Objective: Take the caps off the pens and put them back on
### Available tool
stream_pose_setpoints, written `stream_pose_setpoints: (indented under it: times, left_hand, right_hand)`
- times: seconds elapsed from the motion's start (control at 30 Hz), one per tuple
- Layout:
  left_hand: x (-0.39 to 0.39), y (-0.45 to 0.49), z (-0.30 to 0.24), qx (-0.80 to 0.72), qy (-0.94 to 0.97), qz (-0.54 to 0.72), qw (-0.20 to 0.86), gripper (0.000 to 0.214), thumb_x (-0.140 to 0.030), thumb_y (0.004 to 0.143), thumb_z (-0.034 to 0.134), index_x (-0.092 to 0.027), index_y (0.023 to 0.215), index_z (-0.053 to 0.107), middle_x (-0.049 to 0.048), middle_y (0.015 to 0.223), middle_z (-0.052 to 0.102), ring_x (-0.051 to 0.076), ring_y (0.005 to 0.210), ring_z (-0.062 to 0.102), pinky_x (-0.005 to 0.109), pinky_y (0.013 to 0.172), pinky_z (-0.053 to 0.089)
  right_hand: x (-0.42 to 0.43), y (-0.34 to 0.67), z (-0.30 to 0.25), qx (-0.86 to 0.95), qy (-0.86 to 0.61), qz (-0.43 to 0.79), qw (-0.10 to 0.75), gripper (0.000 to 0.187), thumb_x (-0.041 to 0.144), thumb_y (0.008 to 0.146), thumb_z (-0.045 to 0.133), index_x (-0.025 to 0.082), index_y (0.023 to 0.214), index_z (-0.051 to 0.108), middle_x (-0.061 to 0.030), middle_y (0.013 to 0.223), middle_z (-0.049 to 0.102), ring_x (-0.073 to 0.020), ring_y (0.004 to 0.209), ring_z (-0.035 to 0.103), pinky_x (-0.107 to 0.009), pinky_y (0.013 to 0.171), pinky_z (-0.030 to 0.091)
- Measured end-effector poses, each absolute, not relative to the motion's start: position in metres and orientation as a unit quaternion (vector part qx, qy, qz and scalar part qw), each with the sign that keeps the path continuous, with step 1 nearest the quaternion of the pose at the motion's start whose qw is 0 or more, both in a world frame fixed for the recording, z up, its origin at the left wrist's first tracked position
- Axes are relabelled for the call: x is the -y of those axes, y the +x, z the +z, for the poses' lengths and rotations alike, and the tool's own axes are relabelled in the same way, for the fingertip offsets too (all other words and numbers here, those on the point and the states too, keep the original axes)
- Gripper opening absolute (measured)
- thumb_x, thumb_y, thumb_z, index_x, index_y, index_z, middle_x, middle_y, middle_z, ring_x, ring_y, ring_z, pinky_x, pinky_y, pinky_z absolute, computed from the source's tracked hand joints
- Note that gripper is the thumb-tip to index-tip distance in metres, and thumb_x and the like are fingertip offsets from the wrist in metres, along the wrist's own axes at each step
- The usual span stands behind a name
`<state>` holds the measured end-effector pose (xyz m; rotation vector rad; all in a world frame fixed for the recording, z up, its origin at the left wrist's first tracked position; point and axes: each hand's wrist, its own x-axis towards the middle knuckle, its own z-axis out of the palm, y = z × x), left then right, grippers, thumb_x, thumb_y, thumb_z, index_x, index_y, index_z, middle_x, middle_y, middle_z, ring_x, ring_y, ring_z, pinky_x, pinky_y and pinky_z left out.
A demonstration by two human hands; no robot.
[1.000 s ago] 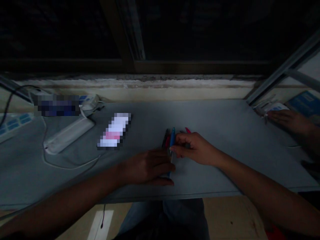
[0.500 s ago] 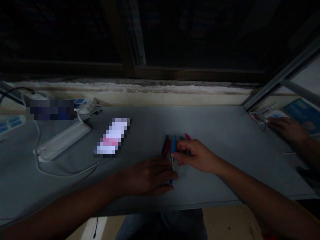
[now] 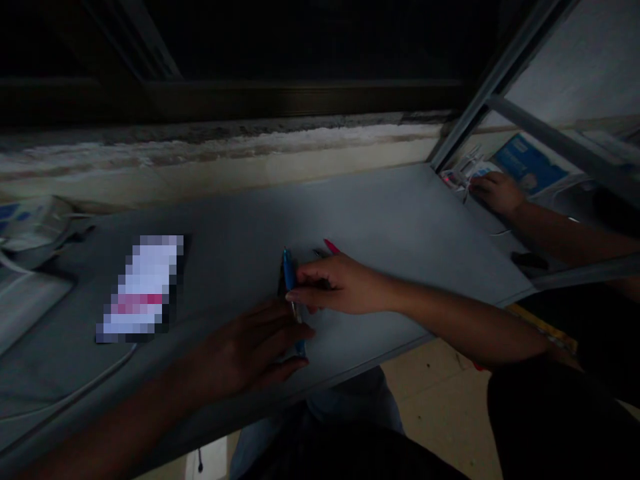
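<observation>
A blue pen (image 3: 289, 272) stands nearly upright in the view, its tip pointing to the far side of the desk. My right hand (image 3: 345, 283) pinches its upper barrel between thumb and fingers. At the pen's lower end, the thumb and a finger of my left hand (image 3: 245, 350) close around it. A dark pen (image 3: 281, 280) lies just left of the blue one, mostly hidden. Beyond my right hand are a pink pen (image 3: 331, 246) and a dark pen tip (image 3: 319, 253), both partly covered.
A lit phone (image 3: 143, 283) lies to the left on the grey desk (image 3: 370, 213), near a white cable (image 3: 75, 397) and a white power strip (image 3: 30, 300). At right, beyond a metal frame post (image 3: 495, 90), another person's hand (image 3: 500, 193) rests by small devices and a blue box (image 3: 530, 163).
The view has swung to the right, so desk items sit further left. Both my hands keep their hold on the blue pen. The other person's hand stays by the devices.
</observation>
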<state>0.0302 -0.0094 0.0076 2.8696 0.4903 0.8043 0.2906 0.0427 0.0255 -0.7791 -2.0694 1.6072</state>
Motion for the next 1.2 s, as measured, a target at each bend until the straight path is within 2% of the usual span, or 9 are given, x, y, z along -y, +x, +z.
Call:
stream_pose_setpoints:
  times: [0.13,0.3,0.57,0.7,0.83,0.9,1.0,1.2]
  left_hand:
    - [0.011,0.027,0.005,-0.163,0.949,0.257,0.079,0.018,-0.031,0.12,0.062,-0.02,0.13,0.073,0.0078,0.114,0.086,0.023,0.115,0.085,0.036,0.11,0.071]
    - [0.01,0.023,0.003,-0.157,0.954,0.241,0.083,0.028,-0.034,0.116,0.07,-0.021,0.141,0.071,0.0082,0.121,0.088,0.026,0.119,0.084,0.037,0.113,0.071]
    - [0.01,0.024,0.01,-0.165,0.955,0.242,0.045,0.023,-0.029,0.123,0.054,-0.019,0.134,0.071,0.0085,0.117,0.087,0.023,0.115,0.084,0.034,0.107,0.072]
    - [0.011,0.028,0.01,-0.156,0.953,0.252,0.06,0.02,-0.026,0.12,0.058,-0.02,0.134,0.071,0.0063,0.116,0.087,0.022,0.116,0.085,0.034,0.112,0.071]
    - [0.01,0.034,0.008,-0.143,0.952,0.265,0.052,0.031,-0.036,0.119,0.062,-0.018,0.143,0.07,0.01,0.118,0.088,0.027,0.119,0.084,0.041,0.114,0.071]
    - [0.01,0.037,0.008,-0.138,0.951,0.272,0.042,0.03,-0.037,0.121,0.06,-0.015,0.139,0.069,0.0111,0.113,0.087,0.026,0.114,0.085,0.04,0.11,0.072]
    - [0.01,0.04,0.009,-0.144,0.947,0.284,0.049,0.019,-0.026,0.12,0.058,-0.016,0.131,0.069,0.0097,0.107,0.084,0.024,0.105,0.084,0.036,0.101,0.074]
    - [0.011,0.041,0.003,-0.143,0.945,0.286,0.069,0.019,-0.025,0.116,0.063,-0.018,0.132,0.069,0.0102,0.108,0.084,0.025,0.106,0.082,0.038,0.099,0.074]
  right_hand:
    - [-0.041,0.291,0.03,0.747,-0.28,0.571,0.196,0.051,0.065,0.11,0.072,0.02,0.089,0.06,0.0041,0.078,0.062,-0.0123,0.074,0.055,-0.028,0.073,0.038]
    - [-0.041,0.291,0.032,0.746,-0.288,0.563,0.208,0.05,0.06,0.109,0.076,0.02,0.085,0.057,0.0059,0.075,0.052,-0.0115,0.074,0.05,-0.027,0.071,0.034]
    - [-0.044,0.29,0.031,0.74,-0.292,0.57,0.207,0.054,0.062,0.109,0.076,0.02,0.082,0.055,0.0056,0.073,0.054,-0.0112,0.073,0.05,-0.027,0.07,0.035]
    - [-0.041,0.293,0.034,0.741,-0.289,0.568,0.209,0.053,0.065,0.109,0.075,0.02,0.084,0.058,0.0049,0.075,0.058,-0.0115,0.072,0.051,-0.027,0.07,0.038]
    - [-0.038,0.293,0.032,0.714,-0.287,0.6,0.219,0.055,0.069,0.106,0.075,0.021,0.086,0.058,0.0038,0.077,0.063,-0.0123,0.073,0.057,-0.027,0.072,0.044]
    - [-0.037,0.293,0.031,0.707,-0.288,0.607,0.219,0.055,0.07,0.105,0.076,0.021,0.086,0.058,0.003,0.078,0.066,-0.0128,0.074,0.059,-0.028,0.072,0.046]
    - [-0.039,0.293,0.029,0.714,-0.292,0.599,0.213,0.058,0.071,0.105,0.075,0.022,0.083,0.056,0.0031,0.074,0.064,-0.012,0.069,0.056,-0.028,0.069,0.044]
    - [-0.042,0.292,0.019,0.722,-0.282,0.594,0.213,0.057,0.071,0.105,0.074,0.021,0.082,0.057,0.0037,0.071,0.064,-0.011,0.066,0.055,-0.028,0.07,0.046]
